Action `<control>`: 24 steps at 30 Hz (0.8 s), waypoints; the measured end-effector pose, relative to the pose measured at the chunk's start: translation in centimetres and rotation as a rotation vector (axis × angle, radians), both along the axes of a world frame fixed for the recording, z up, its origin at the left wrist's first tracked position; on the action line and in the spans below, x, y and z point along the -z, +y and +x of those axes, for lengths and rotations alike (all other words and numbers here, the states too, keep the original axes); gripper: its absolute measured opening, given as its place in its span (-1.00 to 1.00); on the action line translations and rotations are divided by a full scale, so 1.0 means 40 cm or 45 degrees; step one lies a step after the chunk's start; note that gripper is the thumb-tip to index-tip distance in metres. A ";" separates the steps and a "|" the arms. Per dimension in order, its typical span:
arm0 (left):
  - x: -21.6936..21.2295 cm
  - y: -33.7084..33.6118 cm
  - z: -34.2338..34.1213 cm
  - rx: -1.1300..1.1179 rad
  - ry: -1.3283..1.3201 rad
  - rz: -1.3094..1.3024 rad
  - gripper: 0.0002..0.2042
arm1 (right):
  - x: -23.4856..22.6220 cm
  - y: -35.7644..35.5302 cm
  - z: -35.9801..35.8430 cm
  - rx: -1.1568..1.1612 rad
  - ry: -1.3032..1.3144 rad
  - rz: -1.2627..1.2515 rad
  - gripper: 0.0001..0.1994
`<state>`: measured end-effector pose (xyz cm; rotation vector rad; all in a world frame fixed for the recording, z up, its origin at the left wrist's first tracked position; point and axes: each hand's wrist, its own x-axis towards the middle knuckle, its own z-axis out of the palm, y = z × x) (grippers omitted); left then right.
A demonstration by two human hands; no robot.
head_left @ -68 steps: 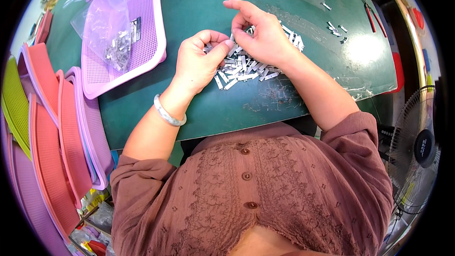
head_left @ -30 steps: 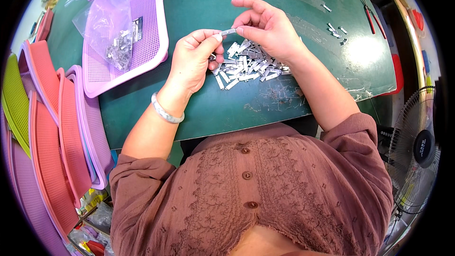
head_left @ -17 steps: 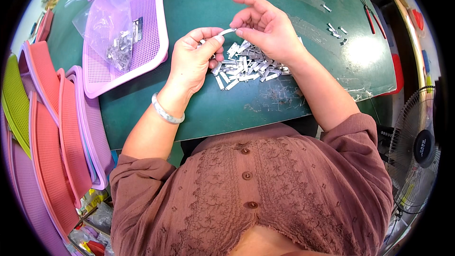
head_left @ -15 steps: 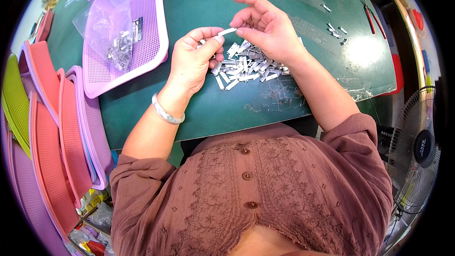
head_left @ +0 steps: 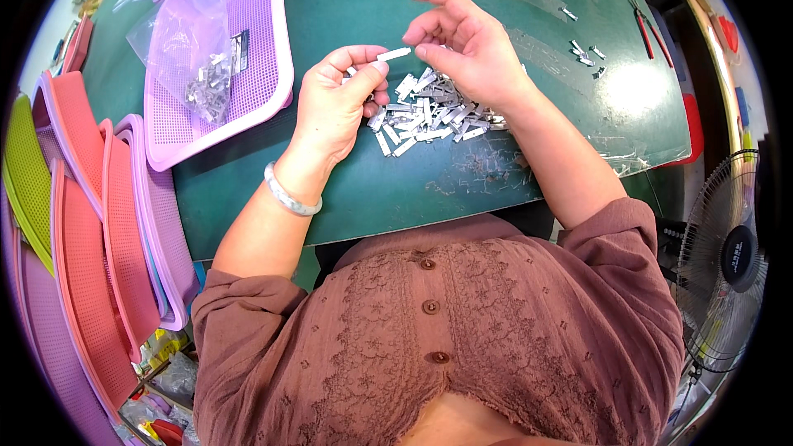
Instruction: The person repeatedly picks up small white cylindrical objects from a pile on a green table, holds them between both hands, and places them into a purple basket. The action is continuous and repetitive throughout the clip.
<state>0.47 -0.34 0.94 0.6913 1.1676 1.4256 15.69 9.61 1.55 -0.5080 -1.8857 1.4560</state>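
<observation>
Between the thumb and forefinger of my left hand (head_left: 340, 91) is a small flat silver-white metal piece (head_left: 394, 54), its free end pointing right. More small pieces seem tucked against the curled fingers, partly hidden. My right hand (head_left: 467, 45) is just right of the held piece, with thumb and fingers apart and nothing visible between them. Under and below both hands lies a loose pile of similar small metal pieces (head_left: 429, 114) on the green tabletop (head_left: 347, 198).
A purple perforated basket (head_left: 264, 74) at left holds a clear bag (head_left: 202, 58) of small parts. Several stray pieces (head_left: 582, 53) and red-handled pliers (head_left: 644, 33) lie at right. Stacked colored baskets (head_left: 99, 223) stand beside the table at left; a fan (head_left: 719, 260) is at right.
My right thumb and fingers have come off the end of the metal piece and moved slightly apart from it. My left hand keeps its hold, almost unmoved.
</observation>
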 end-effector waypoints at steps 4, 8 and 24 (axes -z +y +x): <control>0.010 0.004 -0.010 0.002 -0.089 0.025 -0.90 | 0.004 0.007 0.007 0.053 -0.218 0.250 -0.52; 0.007 0.006 -0.026 -0.014 -0.409 -0.033 -0.91 | 0.011 -0.003 0.002 0.035 -0.449 0.654 -0.54; 0.020 0.009 -0.032 0.037 -0.403 -0.085 -0.86 | 0.025 0.001 -0.015 0.149 -0.479 0.788 -0.64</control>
